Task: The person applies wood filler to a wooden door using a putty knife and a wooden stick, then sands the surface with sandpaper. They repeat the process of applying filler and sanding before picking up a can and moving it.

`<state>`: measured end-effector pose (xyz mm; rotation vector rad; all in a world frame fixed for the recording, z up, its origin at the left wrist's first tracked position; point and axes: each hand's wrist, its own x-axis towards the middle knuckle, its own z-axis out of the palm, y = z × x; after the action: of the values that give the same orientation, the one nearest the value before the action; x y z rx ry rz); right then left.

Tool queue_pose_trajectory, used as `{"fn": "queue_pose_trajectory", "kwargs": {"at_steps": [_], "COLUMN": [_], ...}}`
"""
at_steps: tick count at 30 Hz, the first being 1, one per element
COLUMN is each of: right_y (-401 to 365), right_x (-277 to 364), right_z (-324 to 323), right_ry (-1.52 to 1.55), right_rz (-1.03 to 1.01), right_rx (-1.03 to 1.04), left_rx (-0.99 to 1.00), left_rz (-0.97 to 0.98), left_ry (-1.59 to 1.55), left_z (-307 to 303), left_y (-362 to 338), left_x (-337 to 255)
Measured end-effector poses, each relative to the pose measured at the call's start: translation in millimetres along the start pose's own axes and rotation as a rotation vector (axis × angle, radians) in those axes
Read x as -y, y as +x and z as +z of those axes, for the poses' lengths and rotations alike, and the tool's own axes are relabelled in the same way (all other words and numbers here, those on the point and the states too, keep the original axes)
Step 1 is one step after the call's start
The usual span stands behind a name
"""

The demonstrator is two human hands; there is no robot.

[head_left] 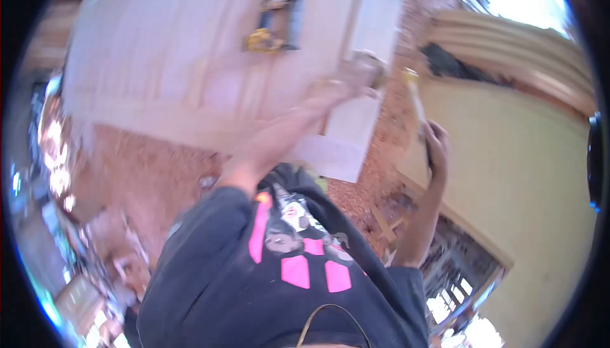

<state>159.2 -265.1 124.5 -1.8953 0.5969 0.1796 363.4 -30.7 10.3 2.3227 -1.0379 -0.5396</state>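
A pale wooden panelled door (210, 62) spans the upper part of the head view. My left hand (363, 71) is stretched over its right edge, smeared by motion, so I cannot tell what its fingers do. Right of the door, my right hand (436, 141) has its fingers wrapped round a long, thin, pale tool with a yellow tip (413, 90), which points away from me. On the door's upper middle lies a yellow-and-black tool (270, 30).
A broad yellowish board (508, 151) stands close on the right, with a dark cloth-like bundle (445, 62) and curved brown boards (508, 43) beyond it. Reddish shavings or soil cover the ground (152, 183). Blurred clutter fills the lower left.
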Motion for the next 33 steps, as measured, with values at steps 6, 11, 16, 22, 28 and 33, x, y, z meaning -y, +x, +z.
{"fn": "queue_pose_trajectory", "kwargs": {"at_steps": [6, 11, 16, 22, 28, 33], "right_y": [-25.3, -40.4, -52.6, -53.0, -74.4, -77.3], "right_x": [-20.3, -6.7, 26.4, 62.0, 92.3, 21.6], "right_z": [9.4, 33.6, 77.4, 164.8, 294.4, 353.7], "right_ry": [0.136, 0.273, 0.222, 0.493, 0.290, 0.357], "right_rz": [-0.004, 0.072, 0.012, -0.035, -0.042, 0.349], "right_rx": [0.022, -0.141, -0.245, -0.262, -0.036, 0.081], "left_rx": [0.053, 0.013, -0.219, -0.261, -0.253, -0.523], "left_rz": [-0.094, 0.011, 0.297, 0.184, -0.234, -0.228], "left_ry": [0.241, 0.294, 0.077, -0.841, -1.225, -1.385], "left_z": [9.6, 8.2, -0.2, -36.3, -61.1, -75.2], "left_y": [5.6, -10.1, -11.9, -102.0, -230.4, -321.5], "left_x": [-46.3, -31.0, -20.6, -38.2, -0.7, 88.2]}}
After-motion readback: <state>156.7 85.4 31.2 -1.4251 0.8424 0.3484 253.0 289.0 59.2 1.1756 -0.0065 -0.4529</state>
